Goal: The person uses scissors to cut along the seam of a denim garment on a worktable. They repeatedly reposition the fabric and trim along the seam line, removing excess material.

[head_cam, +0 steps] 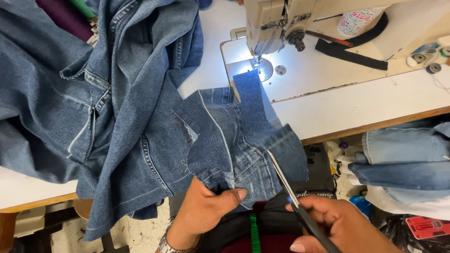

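A large blue denim garment [117,103] lies heaped over the white sewing table [356,103], one end reaching under the needle of the cream sewing machine [269,23]. My left hand [204,211] pinches the garment's lower edge near a seam. My right hand [337,225] grips black-handled scissors [286,180], whose blades are open and point up-left into the denim edge beside a darker denim strip [251,93].
On the machine bed lie a black strap [351,54], a patterned cup [358,21] and thread bobbins [433,68]. More folded denim [403,159] sits to the right below the table edge. A red object [429,227] lies lower right.
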